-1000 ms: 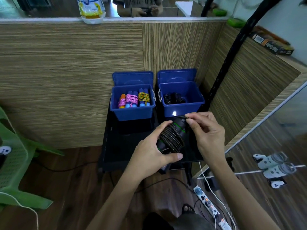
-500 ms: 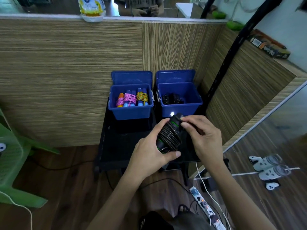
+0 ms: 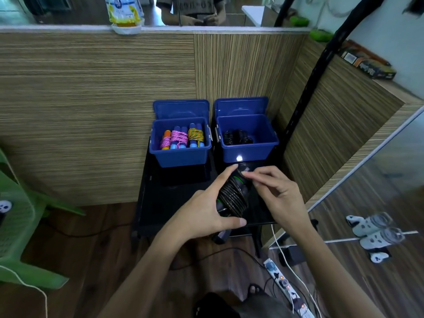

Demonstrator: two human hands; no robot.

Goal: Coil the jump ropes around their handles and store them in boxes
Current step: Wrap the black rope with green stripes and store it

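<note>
My left hand (image 3: 206,210) grips a black jump rope (image 3: 234,197) coiled around its green-ringed handles, above a black table (image 3: 160,203). My right hand (image 3: 277,193) pinches the rope's end at the top of the coil. Beyond them stand two open blue boxes. The left box (image 3: 181,157) holds coiled pink, yellow and orange ropes with blue handles. The right box (image 3: 247,150) holds black coiled ropes.
A wood-grain partition runs behind and to the right of the table. A black pole (image 3: 305,92) leans beside the right box. A green plastic chair (image 3: 20,214) stands at left. A power strip (image 3: 286,288) and cables lie on the floor. A mirror (image 3: 378,191) leans at right.
The coil has shifted slightly up and forward toward the right box. My right fingers moved from covering the handle top to pinching the rope's end there.
</note>
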